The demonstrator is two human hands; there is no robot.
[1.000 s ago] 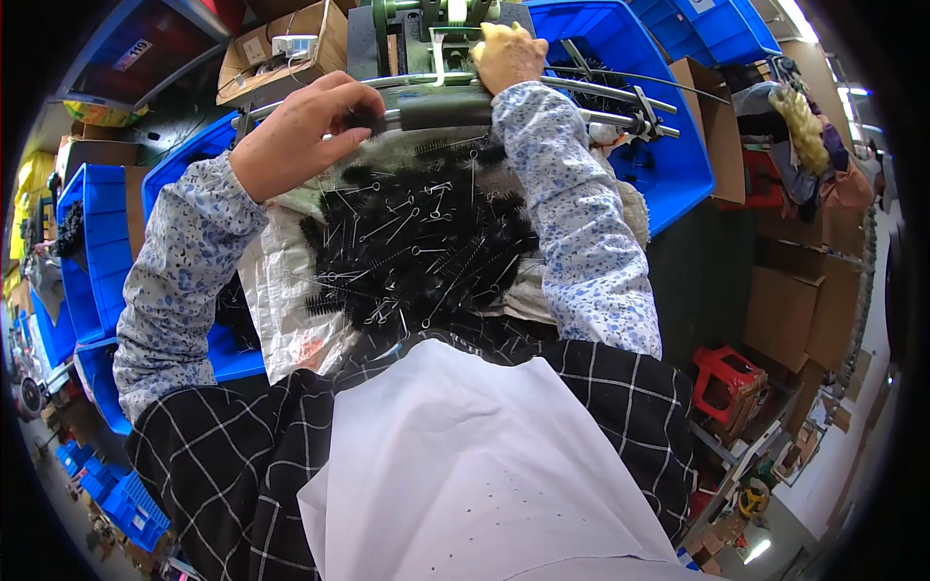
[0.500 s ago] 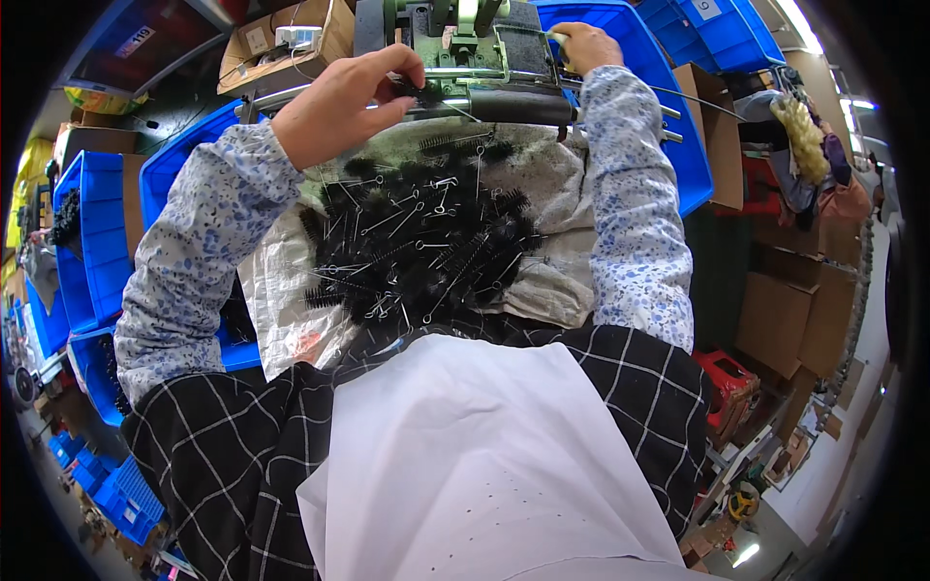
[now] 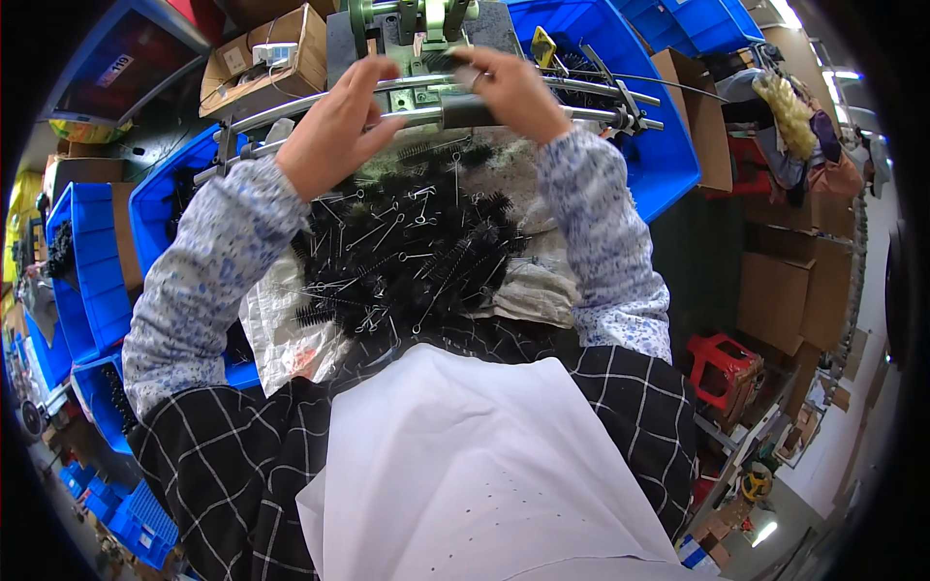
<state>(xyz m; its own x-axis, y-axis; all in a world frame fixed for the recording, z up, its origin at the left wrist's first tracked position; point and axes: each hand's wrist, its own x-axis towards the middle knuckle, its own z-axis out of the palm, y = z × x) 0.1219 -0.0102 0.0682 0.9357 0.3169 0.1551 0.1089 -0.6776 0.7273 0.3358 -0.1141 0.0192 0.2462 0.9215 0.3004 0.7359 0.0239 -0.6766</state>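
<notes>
Right hand [image 3: 511, 95] has come off the yellow piece [image 3: 542, 46] at the far right and swung inward to the machine [image 3: 433, 27]; left hand [image 3: 329, 136] has eased back a bit toward the body. Dark bristly brush [image 3: 441, 61] now shows at the machine's front, right at the right hand's fingertips; too blurred to say if they grip it or just touch. Right fingers look bent and pointing left, how far open I can't tell. Left has thumb and index well parted over the rails [image 3: 417, 81], no brush visible in that gap; can't rule out something behind the fingers. Half a second ago a dark brush was in that pinch, so my read is one piece is being seated or passed between hands at the machine. Pile of wire brushes [image 3: 417, 252], black bristles with bright looped ends, looks the same as before: nothing visibly drawn from it. It lies on the whitish sack [image 3: 538, 290] between the forearms, nearer the body than the rails. Further out: blue bin [image 3: 668, 184] on the right, another blue bin wall [image 3: 148, 218] on the left, wooden box [image 3: 312, 50] left of the machine.
</notes>
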